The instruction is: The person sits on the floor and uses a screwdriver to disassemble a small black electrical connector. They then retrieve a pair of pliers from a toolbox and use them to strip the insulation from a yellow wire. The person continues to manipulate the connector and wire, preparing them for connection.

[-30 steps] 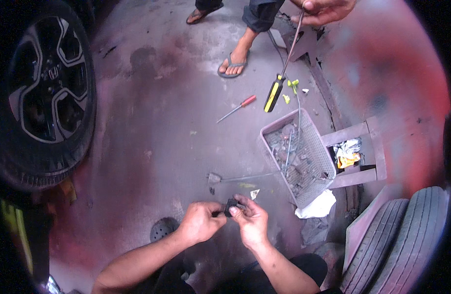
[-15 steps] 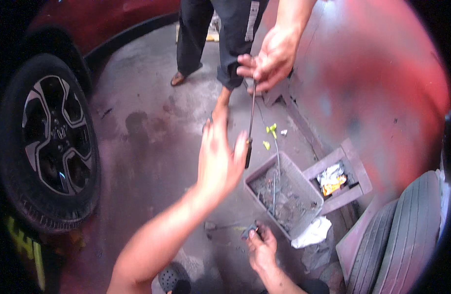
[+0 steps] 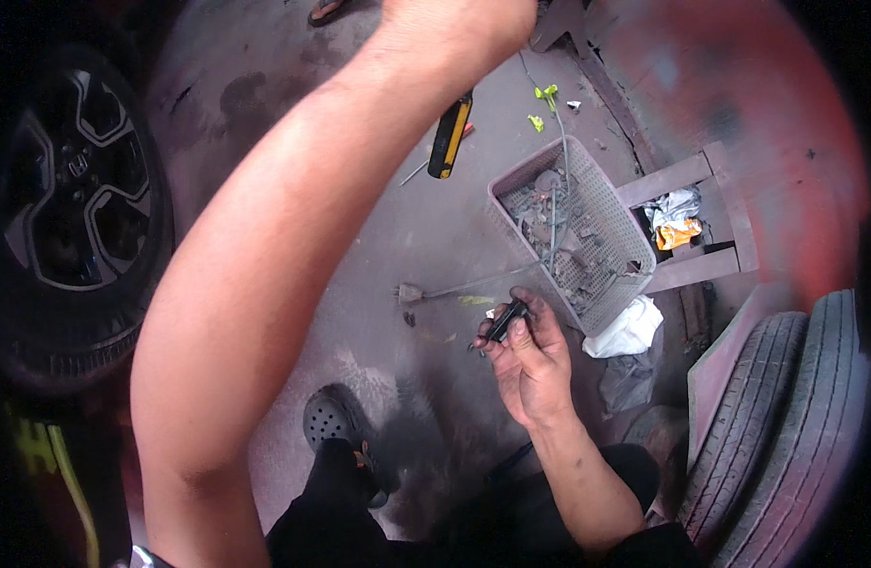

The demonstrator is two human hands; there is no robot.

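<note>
The black piece (image 3: 508, 322) is small and dark, block-like, with a faint shine along its edges. It sits in the right hand (image 3: 533, 355), above the floor (image 3: 378, 237) and near the lower left end of the basket. That hand's grip is narrow, thumb and fingers closed around the piece; the fingertips are smudged dark.

The left forearm crosses upward, and the left hand (image 3: 497, 19) is mostly cut off by the top edge, so I cannot tell whether its grip is wide or narrow. Just below that arm shows the black-and-yellow handle of a screwdriver (image 3: 449, 137), its upper part hidden.

Counted: 2 screwdrivers, the other being a red-handled screwdriver (image 3: 468, 130) partly covered; 1 grey mesh basket (image 3: 645, 237) with debris inside; 1 cable (image 3: 487, 282) ending in a plug (image 3: 410, 293); 2 yellow-green scraps (image 3: 547, 93) beyond the basket; 2 upright tyres (image 3: 747, 417) at right; 1 wheel (image 3: 52, 218) at left.

The wheel carries a silver emblem at its hub. Any print on the silver-and-orange wrapper (image 3: 677, 234) is too small to read.
</note>
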